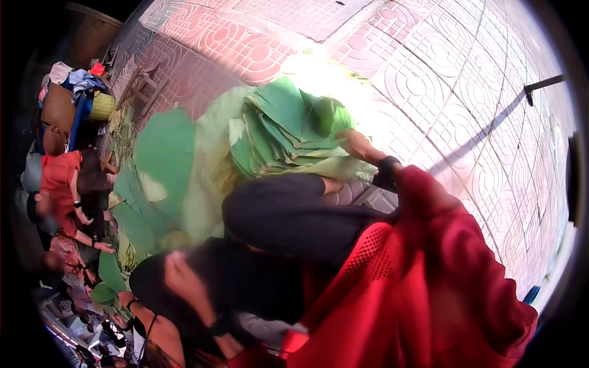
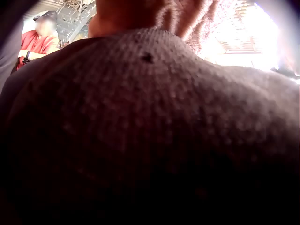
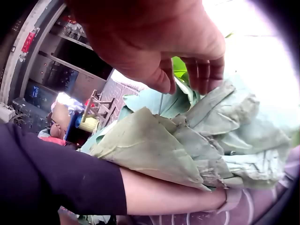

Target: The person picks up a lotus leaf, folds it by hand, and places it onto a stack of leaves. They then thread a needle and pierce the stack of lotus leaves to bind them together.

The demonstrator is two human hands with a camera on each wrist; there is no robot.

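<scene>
Reaching Down to a Layered Stack of Broad Green Leaves

A yellow-green ribbed tub stands at the left edge; its contents cannot be made out. Beside it, crumpled pale and blue cloths lie heaped on a brown, flat-sided piece of furniture.

The leaf stack lies on the pink patterned paving, just beyond the person's bent, black-clad knees. The right hand comes in from a red sleeve, palm down, its bent fingers at the stack's right edge. A thin, straight grey sliver shows below the thumb; whether the fingers clamp on it or on a leaf, I cannot tell. The left hand is raised above the nearer thigh, blurred, fingertips close together; whether they pinch anything, I cannot tell.

In the right wrist view, a small red label marks a grey frame; its lettering is unreadable.
</scene>
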